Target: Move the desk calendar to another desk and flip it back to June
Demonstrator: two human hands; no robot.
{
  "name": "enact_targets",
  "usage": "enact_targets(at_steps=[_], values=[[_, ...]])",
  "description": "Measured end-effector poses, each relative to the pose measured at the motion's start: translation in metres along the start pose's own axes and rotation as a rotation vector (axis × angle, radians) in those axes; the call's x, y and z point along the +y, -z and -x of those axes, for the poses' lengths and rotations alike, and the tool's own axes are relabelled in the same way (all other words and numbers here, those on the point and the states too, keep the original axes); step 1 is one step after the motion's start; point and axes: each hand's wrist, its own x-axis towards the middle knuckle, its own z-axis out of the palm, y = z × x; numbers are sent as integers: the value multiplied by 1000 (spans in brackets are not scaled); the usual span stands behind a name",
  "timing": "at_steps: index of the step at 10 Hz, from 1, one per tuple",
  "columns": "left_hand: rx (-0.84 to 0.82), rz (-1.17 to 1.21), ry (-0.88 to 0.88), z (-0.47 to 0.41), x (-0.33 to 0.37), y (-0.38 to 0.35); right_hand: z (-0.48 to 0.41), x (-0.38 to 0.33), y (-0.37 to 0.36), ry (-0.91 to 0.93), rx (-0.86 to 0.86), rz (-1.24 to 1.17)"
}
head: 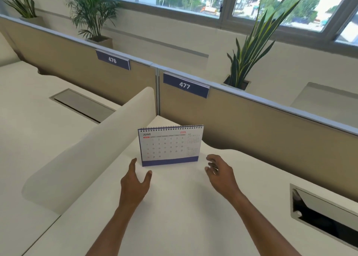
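- Desk calendar (170, 146) upright on the white desk (184, 217), toward its far left corner, just beside the rounded side divider (93, 149).
- JUNE 2026 page facing the desk's near edge; spiral binding on top; long axis left to right, roughly along the back partition (271, 131).
- Left hand (135, 182) just beside the calendar's lower left corner, fingers and thumb spread wide, holding nothing; contact unclear.
- Right hand (220, 172) near the lower right corner, apart from it, fingers loosely curled, holding nothing.
- Open cable tray (325, 213) by the desk's right edge.
- Labels 476 (112, 60) and 477 (185, 85) on the partition top; potted plant (249, 48) and window (271, 1) behind.
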Motion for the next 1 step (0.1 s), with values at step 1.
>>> enact_targets(at_steps=[1], values=[[26,22,-37,8,15,13,18,-18,21,46,49,4]])
